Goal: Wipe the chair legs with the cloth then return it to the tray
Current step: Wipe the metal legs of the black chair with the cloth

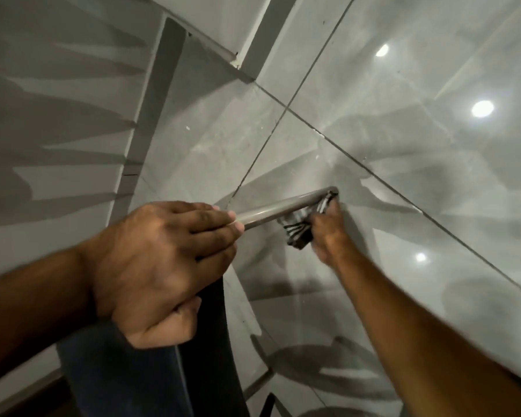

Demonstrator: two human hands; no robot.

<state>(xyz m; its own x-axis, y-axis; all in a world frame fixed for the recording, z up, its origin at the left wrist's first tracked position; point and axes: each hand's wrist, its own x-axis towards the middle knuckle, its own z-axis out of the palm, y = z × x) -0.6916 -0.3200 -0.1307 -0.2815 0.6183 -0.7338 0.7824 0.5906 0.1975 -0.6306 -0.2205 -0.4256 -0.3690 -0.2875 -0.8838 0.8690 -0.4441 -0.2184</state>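
Observation:
A grey metal chair leg (278, 209) runs from the middle of the view down to the floor at the right. My left hand (160, 266) grips the dark chair seat edge (211, 332) where the leg starts. My right hand (328, 233) holds a black and white striped cloth (301, 227) pressed against the lower end of the leg, near its foot on the tiles. The tray is out of view.
Glossy grey floor tiles (403, 145) with dark grout lines reflect ceiling lights. A grey wall with a skirting board (160, 100) runs along the left. Dark chair upholstery (127, 380) fills the bottom left.

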